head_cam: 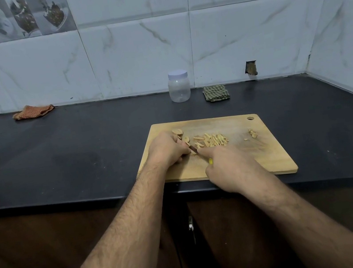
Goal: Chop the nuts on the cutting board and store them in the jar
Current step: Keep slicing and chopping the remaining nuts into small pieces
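Most of knife [193, 149] hidden between left hand [168, 148], right hand [227, 165].

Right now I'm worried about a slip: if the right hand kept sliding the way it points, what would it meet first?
Probably the left hand, fingertips pinching a nut at the knife's blade; depth is unclear.

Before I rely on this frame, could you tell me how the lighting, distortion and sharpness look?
In the head view the light is dim and bluish; wide-angle distortion bows the counter edge and wall tiles; the jar and cutting board look fairly sharp; the knife is mostly hidden under the right hand, and the left hand hides the nut being cut.
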A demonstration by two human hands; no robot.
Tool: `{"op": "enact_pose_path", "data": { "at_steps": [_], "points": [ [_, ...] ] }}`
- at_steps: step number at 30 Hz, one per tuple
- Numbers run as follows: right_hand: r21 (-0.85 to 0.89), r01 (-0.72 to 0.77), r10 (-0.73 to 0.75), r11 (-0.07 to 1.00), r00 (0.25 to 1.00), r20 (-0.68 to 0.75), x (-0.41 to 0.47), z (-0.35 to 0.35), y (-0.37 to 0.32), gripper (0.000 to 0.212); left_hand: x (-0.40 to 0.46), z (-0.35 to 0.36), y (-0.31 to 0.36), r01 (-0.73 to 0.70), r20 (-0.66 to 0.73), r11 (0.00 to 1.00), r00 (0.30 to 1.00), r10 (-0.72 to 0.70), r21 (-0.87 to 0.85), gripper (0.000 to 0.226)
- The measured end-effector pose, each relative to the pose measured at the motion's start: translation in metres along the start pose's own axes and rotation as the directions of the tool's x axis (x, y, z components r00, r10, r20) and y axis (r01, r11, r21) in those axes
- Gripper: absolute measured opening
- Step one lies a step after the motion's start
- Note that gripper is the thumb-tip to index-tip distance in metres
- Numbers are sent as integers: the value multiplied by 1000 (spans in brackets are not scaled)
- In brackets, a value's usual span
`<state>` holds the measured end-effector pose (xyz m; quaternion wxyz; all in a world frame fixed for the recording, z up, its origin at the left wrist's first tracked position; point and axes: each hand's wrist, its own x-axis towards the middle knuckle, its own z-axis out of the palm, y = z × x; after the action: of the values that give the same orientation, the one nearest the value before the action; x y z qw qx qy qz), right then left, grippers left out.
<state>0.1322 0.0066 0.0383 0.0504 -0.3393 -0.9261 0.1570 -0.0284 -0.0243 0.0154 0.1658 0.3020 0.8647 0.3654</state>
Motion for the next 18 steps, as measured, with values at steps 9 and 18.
{"op": "enact_pose_path", "data": {
  "at_steps": [9, 18],
  "points": [
    [-5, -11, 11, 1000, 1000, -9, -1, 1, -1, 64, 2, -1, 5, 16, 30, 998, 999, -18, 65, 7],
    [10, -11, 11, 1000, 1000, -1, -7, 2, -4, 64, 2, -1, 5, 11, 31, 998, 999, -13, 60, 11]
  ]
}}
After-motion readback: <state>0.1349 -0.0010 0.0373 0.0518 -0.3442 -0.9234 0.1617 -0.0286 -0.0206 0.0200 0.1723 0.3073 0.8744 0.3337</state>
